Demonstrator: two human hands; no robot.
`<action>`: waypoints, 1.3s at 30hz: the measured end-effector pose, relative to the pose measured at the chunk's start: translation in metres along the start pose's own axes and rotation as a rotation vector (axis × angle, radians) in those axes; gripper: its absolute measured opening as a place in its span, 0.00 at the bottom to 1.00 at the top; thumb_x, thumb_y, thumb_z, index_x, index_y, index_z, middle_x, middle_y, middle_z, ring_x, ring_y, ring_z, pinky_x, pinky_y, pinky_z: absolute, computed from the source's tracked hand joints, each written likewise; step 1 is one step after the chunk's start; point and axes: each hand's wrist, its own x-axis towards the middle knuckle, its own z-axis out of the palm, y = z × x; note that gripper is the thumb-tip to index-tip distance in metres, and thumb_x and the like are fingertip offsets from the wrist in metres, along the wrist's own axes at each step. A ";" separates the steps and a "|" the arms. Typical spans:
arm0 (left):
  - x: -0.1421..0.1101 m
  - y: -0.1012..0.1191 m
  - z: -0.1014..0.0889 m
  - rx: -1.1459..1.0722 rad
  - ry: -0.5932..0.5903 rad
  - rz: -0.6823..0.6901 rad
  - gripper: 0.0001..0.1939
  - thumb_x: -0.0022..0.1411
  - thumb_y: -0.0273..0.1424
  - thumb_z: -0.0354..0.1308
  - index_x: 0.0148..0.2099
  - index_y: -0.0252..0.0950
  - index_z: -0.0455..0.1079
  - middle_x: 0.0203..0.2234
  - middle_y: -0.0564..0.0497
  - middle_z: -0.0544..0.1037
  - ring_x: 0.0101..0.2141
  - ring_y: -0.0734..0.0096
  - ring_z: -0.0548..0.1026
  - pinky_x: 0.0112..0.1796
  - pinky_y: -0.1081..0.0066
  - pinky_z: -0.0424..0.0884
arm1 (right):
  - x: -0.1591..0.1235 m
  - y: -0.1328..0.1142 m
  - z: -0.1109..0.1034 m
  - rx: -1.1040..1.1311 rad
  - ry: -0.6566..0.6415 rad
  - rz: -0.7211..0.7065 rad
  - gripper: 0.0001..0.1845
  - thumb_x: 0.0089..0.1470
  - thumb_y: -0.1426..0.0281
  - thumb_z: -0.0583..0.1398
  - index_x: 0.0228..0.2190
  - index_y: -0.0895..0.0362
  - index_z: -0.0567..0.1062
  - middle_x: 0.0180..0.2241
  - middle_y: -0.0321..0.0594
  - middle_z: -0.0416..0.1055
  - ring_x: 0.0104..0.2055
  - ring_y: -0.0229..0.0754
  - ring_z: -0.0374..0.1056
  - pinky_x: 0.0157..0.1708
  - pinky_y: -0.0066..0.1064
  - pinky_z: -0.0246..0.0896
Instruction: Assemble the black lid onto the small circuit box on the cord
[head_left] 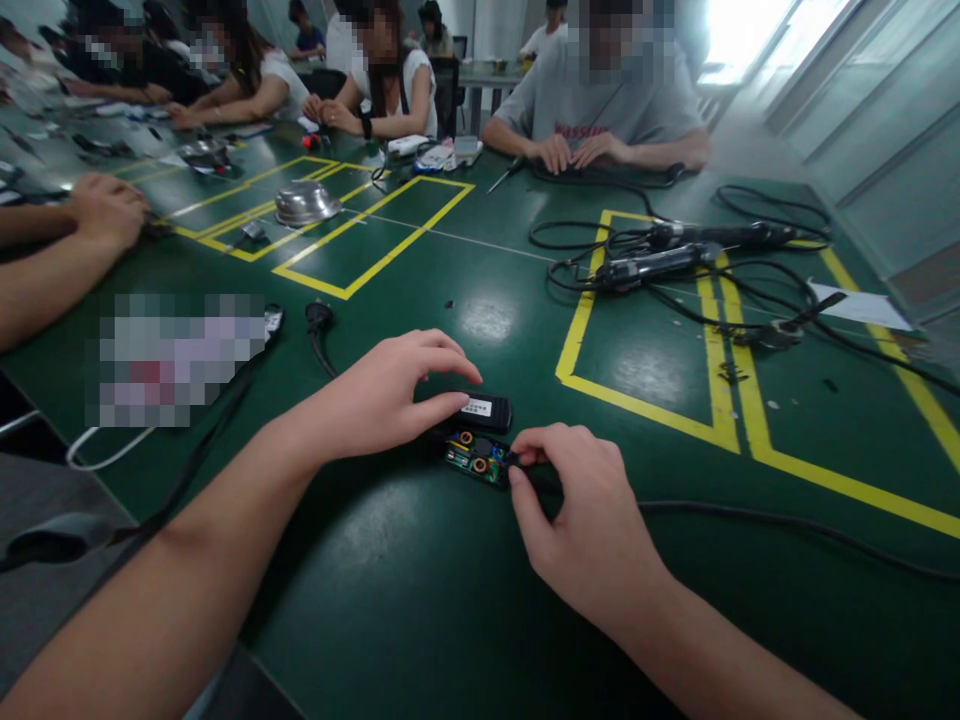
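Note:
In front of me a small circuit board [478, 459] with copper coils sits in a black housing on the green table. Just beyond it lies a black cover [498, 412] with a white label. My left hand [394, 395] is over the cover's left end, thumb and forefinger apart; the thumb tip overlaps the label, and I cannot tell whether it presses on it. At the board's right end, my right hand [574, 490] pinches the black cable [712, 508] where it enters the housing. The fingers partly hide that joint. The cable runs off to the right.
A black plug [319, 317] lies left of my hands, near a blurred-out packet [180, 360]. Two black electric screwdrivers [652, 265] with tangled cords lie right, near loose screws [733, 373]. A metal bowl [306, 203] stands farther back. Co-workers sit around the table; one's forearms [67, 240] reach in from the left.

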 end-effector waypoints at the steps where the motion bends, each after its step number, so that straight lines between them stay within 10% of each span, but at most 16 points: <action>1: 0.001 -0.001 0.004 0.013 -0.010 0.006 0.13 0.74 0.35 0.62 0.55 0.41 0.83 0.54 0.45 0.83 0.54 0.56 0.81 0.59 0.58 0.74 | 0.000 0.000 0.000 0.007 0.007 0.009 0.06 0.63 0.74 0.57 0.41 0.52 0.72 0.35 0.40 0.76 0.38 0.48 0.72 0.41 0.42 0.58; 17: 0.000 0.005 -0.003 -0.111 -0.153 -0.006 0.16 0.72 0.32 0.68 0.60 0.42 0.81 0.54 0.47 0.86 0.53 0.60 0.83 0.56 0.63 0.75 | -0.003 -0.003 0.000 0.016 0.081 0.032 0.28 0.58 0.70 0.60 0.59 0.54 0.65 0.50 0.52 0.74 0.47 0.55 0.74 0.45 0.48 0.68; 28: -0.005 0.015 -0.006 -0.083 -0.323 -0.011 0.11 0.68 0.29 0.72 0.52 0.41 0.83 0.48 0.51 0.86 0.50 0.62 0.83 0.53 0.67 0.73 | -0.001 -0.002 0.001 -0.036 -0.043 0.024 0.10 0.62 0.66 0.65 0.46 0.53 0.77 0.46 0.49 0.79 0.48 0.56 0.74 0.46 0.49 0.65; 39: -0.004 0.016 -0.005 -0.101 -0.322 -0.019 0.13 0.65 0.29 0.73 0.51 0.41 0.81 0.46 0.50 0.85 0.48 0.61 0.81 0.49 0.66 0.72 | -0.003 0.000 0.003 -0.040 -0.042 0.021 0.14 0.62 0.66 0.65 0.49 0.52 0.75 0.46 0.49 0.80 0.47 0.57 0.75 0.46 0.49 0.65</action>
